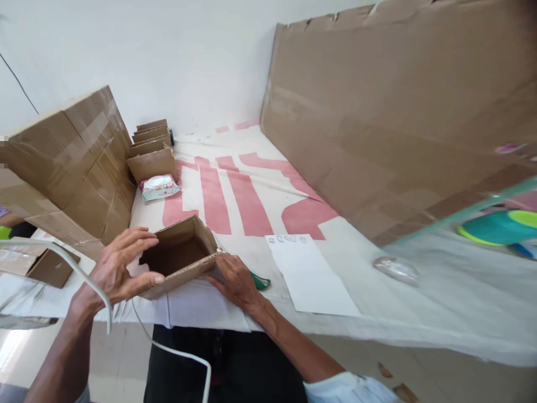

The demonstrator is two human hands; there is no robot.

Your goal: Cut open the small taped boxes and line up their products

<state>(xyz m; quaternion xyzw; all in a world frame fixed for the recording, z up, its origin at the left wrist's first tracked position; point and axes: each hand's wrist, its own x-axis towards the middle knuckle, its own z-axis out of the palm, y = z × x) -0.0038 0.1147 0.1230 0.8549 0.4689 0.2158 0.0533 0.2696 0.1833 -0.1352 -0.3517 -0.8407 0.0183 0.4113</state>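
Observation:
An open-topped cardboard box (180, 272) stands tilted near the front edge of the table, its dark inside looking bare. My left hand (121, 266) is at the box's left end, fingers spread, with the thumb by the front rim. Closed around the right corner of the box is my right hand (235, 278); some of its fingers are hidden. A small shiny bit shows at that corner, too small to name. Just beyond the right hand, a green looped handle (260, 281) pokes out, the rest of it covered.
A wipes pack (159, 187) lies before several cardboard dividers (153, 162). Tall cardboard panels (84, 162) flank the left and right. White paper (310, 274) and a shiny, mouse-like object (395, 270) lie to the right. A white cable (180, 351) hangs in front.

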